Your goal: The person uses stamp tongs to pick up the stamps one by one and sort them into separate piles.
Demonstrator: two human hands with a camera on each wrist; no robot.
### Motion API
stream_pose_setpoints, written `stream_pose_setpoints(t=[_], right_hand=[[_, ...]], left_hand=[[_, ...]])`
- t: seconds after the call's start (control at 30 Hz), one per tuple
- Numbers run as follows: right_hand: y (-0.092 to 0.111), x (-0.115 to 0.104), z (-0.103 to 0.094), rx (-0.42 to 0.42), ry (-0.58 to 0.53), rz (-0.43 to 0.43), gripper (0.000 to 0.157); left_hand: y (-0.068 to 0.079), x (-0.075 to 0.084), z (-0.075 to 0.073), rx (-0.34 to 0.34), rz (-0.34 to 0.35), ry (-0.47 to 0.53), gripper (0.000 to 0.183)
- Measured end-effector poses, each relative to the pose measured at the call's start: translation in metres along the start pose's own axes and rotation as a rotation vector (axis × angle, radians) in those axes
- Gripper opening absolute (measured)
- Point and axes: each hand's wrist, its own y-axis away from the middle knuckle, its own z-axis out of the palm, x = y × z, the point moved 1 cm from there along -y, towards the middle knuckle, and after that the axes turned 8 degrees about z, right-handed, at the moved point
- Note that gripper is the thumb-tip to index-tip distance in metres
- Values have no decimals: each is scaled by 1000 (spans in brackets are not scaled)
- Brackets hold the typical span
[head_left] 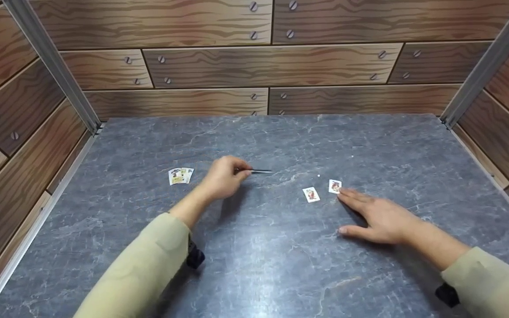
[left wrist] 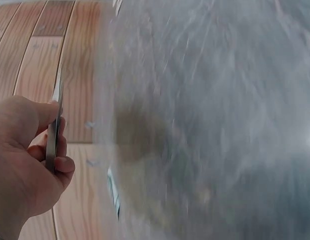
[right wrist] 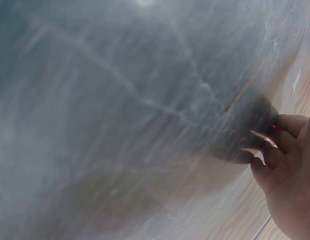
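In the head view the left hand (head_left: pixel 224 177) pinches a pair of slim metal tweezers (head_left: pixel 261 171), their tips pointing right above the table. The left wrist view shows the tweezers (left wrist: pixel 57 110) between thumb and fingers, their back end lying along the palm. At the right, the right hand (head_left: pixel 380 218) lies with fingers extended, its fingertips at the lower edge of a small playing card (head_left: pixel 335 186). A second small card (head_left: pixel 311 194) lies just left of that one. The right wrist view shows the right hand (right wrist: pixel 287 170) with fingertips on the table surface.
Several overlapping small cards (head_left: pixel 180 176) lie left of the left hand. Two tiny white specks (head_left: pixel 318 176) are on the grey marbled table (head_left: pixel 254 247). Wood-patterned panels (head_left: pixel 254 66) enclose the back and sides, with metal posts (head_left: pixel 55 66) at the corners.
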Motion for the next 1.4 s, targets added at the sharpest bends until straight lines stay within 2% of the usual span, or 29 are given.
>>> stream_pose_setpoints(t=[0.27, 0.5, 0.7, 0.9, 1.1, 1.4], right_hand=[[0, 0, 0, 9, 2, -1, 95], [0, 0, 1, 15, -11, -6, 95], [0, 0, 1, 10, -14, 0, 96], [1, 1, 1, 19, -14, -8, 95], [1, 1, 2, 24, -13, -9, 95], [1, 0, 1, 28, -13, -10, 94]], left_hand=[[-17, 21, 35, -67, 60, -5, 14], [-37, 39, 69, -122, 46, -16, 15], [-52, 48, 90, -164, 36, -52, 14], [-60, 52, 101, -201, 5, -111, 13], [-64, 51, 109, -206, -18, -139, 14], [-66, 53, 116, -203, -36, -121, 15]])
